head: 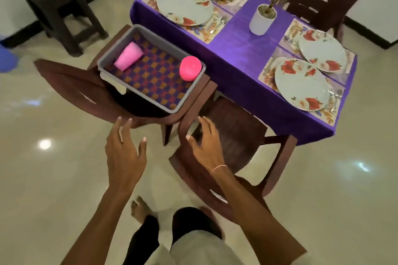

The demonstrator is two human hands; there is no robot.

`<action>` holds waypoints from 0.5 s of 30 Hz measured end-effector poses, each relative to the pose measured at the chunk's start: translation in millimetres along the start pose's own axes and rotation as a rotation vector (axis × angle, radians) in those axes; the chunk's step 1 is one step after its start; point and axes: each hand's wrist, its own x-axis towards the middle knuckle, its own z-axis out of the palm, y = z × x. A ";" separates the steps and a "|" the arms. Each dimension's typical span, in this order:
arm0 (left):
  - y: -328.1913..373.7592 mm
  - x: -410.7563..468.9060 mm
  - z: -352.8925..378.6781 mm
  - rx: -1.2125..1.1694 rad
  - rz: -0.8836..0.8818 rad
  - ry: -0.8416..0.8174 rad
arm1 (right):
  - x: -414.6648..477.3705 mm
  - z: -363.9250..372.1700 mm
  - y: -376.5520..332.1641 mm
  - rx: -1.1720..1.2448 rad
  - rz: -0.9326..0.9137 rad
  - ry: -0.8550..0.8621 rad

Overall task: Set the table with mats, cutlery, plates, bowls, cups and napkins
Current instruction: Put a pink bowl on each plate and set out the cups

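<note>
Saw a table under a shiny purple cloth (pixel 243 54) at upper right. Found two brown plastic armchairs before it: the left one (pixel 71 84) bearing a rectangular grey plastic tray (pixel 148 34) lined with purple-and-orange checked fabric, the right one (pixel 232 127) just beside it. Counted four round white plates with red flowers (pixel 184 4) on the table, in two pairs, each plate on a pale floral mat (pixel 206 32). Noted a white pot with a green plant (pixel 261 19) between the pairs. Watched the left hand (pixel 125 157) and the right hand (pixel 206 146), fingers spread wide, holding nothing, near the chair arms; could not tell whether touching. Spotted a pale pink plastic cup (pixel 128 56) on its side in the tray's far corner and a bright pink rounded plastic vessel (pixel 190 68) against the tray's right wall. Made out metal cutlery (pixel 218 21) beside a plate.
</note>
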 end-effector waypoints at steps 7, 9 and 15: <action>-77.0 123.8 -71.4 0.112 0.163 -0.096 | 40.1 54.3 -83.7 -0.033 0.033 0.128; -99.6 166.0 -83.1 0.157 0.205 -0.118 | 63.4 75.5 -109.1 -0.028 0.023 0.140; -151.4 276.5 -86.5 0.222 0.247 -0.256 | 144.0 140.4 -162.1 -0.003 0.062 0.152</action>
